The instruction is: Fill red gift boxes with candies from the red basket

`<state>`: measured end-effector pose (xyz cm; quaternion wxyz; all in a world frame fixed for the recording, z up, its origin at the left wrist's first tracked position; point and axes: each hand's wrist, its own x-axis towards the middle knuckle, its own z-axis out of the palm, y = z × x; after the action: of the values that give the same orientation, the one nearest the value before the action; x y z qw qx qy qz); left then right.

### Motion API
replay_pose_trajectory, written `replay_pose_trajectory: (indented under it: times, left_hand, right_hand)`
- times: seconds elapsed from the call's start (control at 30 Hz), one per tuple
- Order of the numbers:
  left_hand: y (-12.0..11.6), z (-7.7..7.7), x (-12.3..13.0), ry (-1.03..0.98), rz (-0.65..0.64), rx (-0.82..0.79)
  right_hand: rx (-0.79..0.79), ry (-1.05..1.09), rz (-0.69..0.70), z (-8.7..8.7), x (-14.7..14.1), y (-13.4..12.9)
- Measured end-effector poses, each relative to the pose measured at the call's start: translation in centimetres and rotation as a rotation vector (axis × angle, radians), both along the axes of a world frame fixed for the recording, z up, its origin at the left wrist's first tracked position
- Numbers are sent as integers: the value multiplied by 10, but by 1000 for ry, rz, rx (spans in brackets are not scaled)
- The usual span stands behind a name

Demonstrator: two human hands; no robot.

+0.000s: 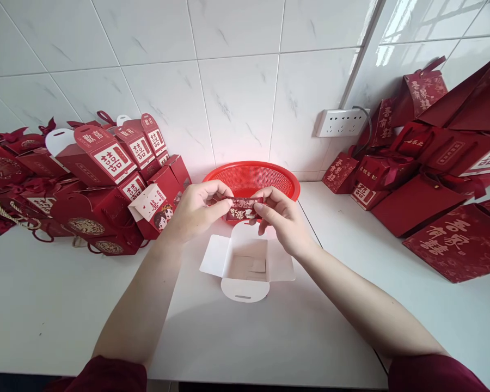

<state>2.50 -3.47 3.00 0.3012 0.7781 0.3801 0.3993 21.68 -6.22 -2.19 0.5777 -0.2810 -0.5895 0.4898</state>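
Between my two hands is a small red wrapped packet point(245, 210) with pale lettering, perhaps a sweet. My left hand point(202, 209) pinches its left end between thumb and fingers. At the other end, my right hand point(283, 218) pinches it the same way. Below the packet stands an open paper gift box point(245, 289), white inside, its flaps folded outward. The visible part of its inside holds nothing but its folded bottom panels. Just behind the hands sits a red plastic basket point(251, 169), partly hidden by them.
Red gift boxes point(106, 158) with white labels are stacked at the left. More red boxes and bags point(428, 158) are piled at the right. A white power strip point(343, 123) with a cable hangs on the tiled wall behind the white table point(269, 343).
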Motion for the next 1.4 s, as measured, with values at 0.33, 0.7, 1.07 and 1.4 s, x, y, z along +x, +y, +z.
replay_pose_trajectory:
  times: [0.33,0.7,1.07,1.4]
  left_hand:
    - [0,-1,0,-76,-2,-20]
    - [-11,1,8,149,14,173]
    - [-11,-2,9,227,22,239]
    - [-9,-1,9,135,-26,180]
  right_hand:
    - [71,-23,-77,1,1,-1]
    - [140,-209,-129,-4,-1,-4]
    - [103,-219,-58,-5,-2,-3]
    - [77,-113,21,-2,0,-4]
